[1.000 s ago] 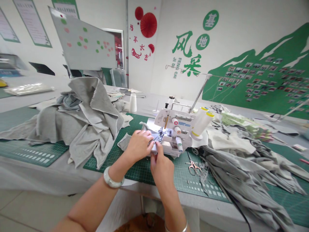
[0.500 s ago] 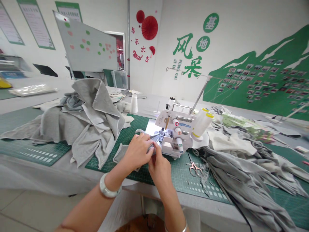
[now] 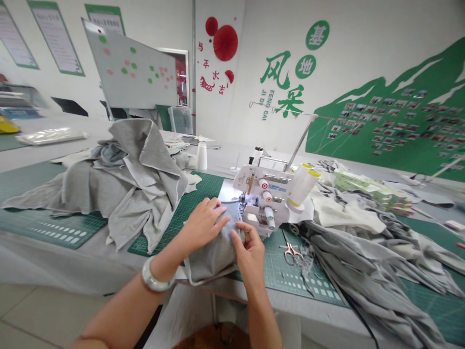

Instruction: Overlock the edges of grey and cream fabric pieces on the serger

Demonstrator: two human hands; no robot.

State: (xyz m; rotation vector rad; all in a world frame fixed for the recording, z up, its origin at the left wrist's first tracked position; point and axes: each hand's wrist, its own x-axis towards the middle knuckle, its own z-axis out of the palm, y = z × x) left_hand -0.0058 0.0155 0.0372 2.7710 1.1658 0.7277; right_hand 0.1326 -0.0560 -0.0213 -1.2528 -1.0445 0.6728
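Note:
A piece of grey cloth (image 3: 216,254) lies in front of the white overlock sewing machine (image 3: 261,189), its upper edge reaching the lit needle area. My left hand (image 3: 203,224) rests on the cloth's left part, fingers stretched out and thumb pointing right. At the cloth's right edge, close to the machine's front, my right hand (image 3: 250,249) has thumb and forefinger curled together on the fabric. The lower end of the cloth spreads to the table's front edge. The presser foot is partly hidden by the cloth and the machine's housing.
Scissors (image 3: 292,253) and thread scraps (image 3: 308,264) lie right of the machine on a green cutting mat (image 3: 283,278). Grey fabric heaps flank it: a left pile (image 3: 145,165) and a right pile (image 3: 363,257). Thread cones (image 3: 303,186) and a white cone (image 3: 202,156) stand nearby.
Both hands were close together at the bunched cloth by the needle. Now they are apart, and the cloth is spread out flatter toward the table's front edge.

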